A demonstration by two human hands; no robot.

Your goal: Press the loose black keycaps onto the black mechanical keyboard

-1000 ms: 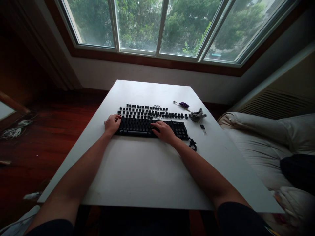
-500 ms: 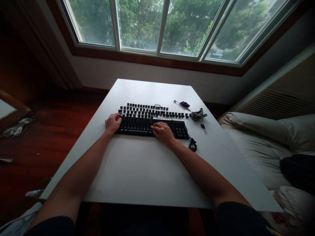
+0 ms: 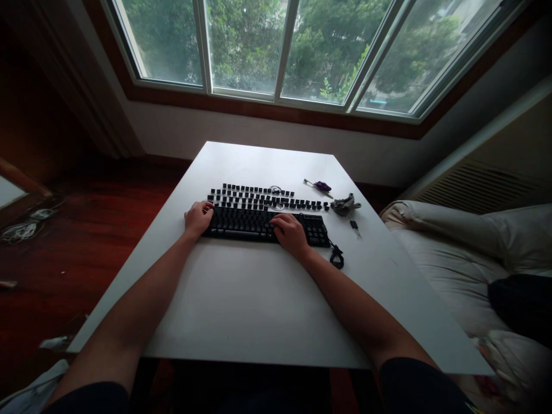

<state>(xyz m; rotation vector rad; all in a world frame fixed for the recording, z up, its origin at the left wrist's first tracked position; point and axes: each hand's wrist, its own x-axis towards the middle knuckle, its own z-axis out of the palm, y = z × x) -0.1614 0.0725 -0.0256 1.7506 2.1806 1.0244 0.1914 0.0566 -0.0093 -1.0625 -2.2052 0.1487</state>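
Observation:
A black keyboard [image 3: 254, 223] lies across the middle of a white table [image 3: 259, 299]. Behind it, several loose black keycaps [image 3: 263, 197] are laid out in rows. My left hand [image 3: 197, 218] rests curled on the keyboard's left end, gripping its edge. My right hand [image 3: 291, 233] lies on the keys right of centre, its fingers bent down onto them; what is under the fingertips is hidden. The keyboard's coiled black cable [image 3: 336, 257] trails off its right end.
A purple-headed brush [image 3: 319, 186], a crumpled grey cloth [image 3: 345, 204] and a small dark tool [image 3: 355, 226] lie right of the keycaps. A bed with pale bedding [image 3: 457, 253] borders the table's right side. Windows [image 3: 280, 46] stand behind, with dark wooden floor [image 3: 64, 241] at left.
My right hand has shifted slightly to the right along the keyboard. My left hand stays on the left end. The view has tilted a little.

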